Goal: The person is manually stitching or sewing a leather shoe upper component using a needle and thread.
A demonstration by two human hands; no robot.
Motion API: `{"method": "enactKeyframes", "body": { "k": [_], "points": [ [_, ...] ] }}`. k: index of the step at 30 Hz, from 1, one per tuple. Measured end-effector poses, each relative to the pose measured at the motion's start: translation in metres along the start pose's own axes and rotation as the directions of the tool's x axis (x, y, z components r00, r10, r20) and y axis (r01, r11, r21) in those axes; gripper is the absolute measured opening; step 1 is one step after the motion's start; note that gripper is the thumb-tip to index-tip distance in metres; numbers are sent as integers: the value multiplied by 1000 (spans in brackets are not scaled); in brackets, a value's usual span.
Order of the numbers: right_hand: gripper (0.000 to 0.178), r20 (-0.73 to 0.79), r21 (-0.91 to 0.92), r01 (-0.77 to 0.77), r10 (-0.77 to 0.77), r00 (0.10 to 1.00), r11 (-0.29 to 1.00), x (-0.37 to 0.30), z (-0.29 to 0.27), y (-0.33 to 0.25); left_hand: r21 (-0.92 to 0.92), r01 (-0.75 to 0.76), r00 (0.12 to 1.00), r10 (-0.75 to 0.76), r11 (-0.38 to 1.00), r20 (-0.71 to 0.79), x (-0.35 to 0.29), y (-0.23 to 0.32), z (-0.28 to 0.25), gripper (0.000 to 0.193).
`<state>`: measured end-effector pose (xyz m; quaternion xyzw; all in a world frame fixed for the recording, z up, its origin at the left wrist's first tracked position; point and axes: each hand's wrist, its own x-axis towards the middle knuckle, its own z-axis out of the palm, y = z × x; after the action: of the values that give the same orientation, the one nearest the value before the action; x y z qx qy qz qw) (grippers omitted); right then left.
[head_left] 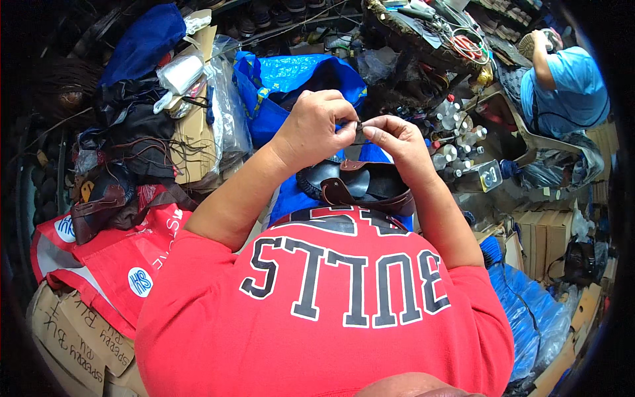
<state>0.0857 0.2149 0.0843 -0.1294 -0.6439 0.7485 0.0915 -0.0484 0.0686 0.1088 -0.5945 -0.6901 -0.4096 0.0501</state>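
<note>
Shoe [357, 184] in the lap, dark with brown leather, lying just on the body side of both hands! Out past it, the left hand [316, 126] has thumb and finger pinched on a tiny dark piece [359, 126], the right hand [399, 140] pinching from the other side. Too small to say what. Blue bag [278, 71] gapes beyond, bottles [449, 118] off right.
</note>
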Motion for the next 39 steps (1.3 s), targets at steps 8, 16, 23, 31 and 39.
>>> {"method": "enactKeyframes", "body": {
  "k": [8, 16, 23, 31, 39],
  "points": [
    [14, -15, -28, -15, 14, 1000, 1000, 3, -3, 4, -288, 291, 954, -254, 912, 159, -2, 0, -1, 9],
    [13, -30, 42, -81, 82, 996, 996, 0, -1, -5, -356, 309, 951, -279, 882, 135, -4, -3, 2, 12],
    [15, -40, -19, -48, 47, 998, 999, 3, -2, 5, -298, 344, 936, -302, 890, 180, -3, -2, 1, 12],
    [15, -43, 37, -71, 73, 996, 997, 2, -2, 4, -291, 324, 945, -293, 900, 144, -4, -7, 3, 13],
    [18, -27, 43, -85, 86, 996, 995, 3, -4, 4, -213, 53, 998, -46, 976, 36, 0, -7, -3, 20]
  ]
}}
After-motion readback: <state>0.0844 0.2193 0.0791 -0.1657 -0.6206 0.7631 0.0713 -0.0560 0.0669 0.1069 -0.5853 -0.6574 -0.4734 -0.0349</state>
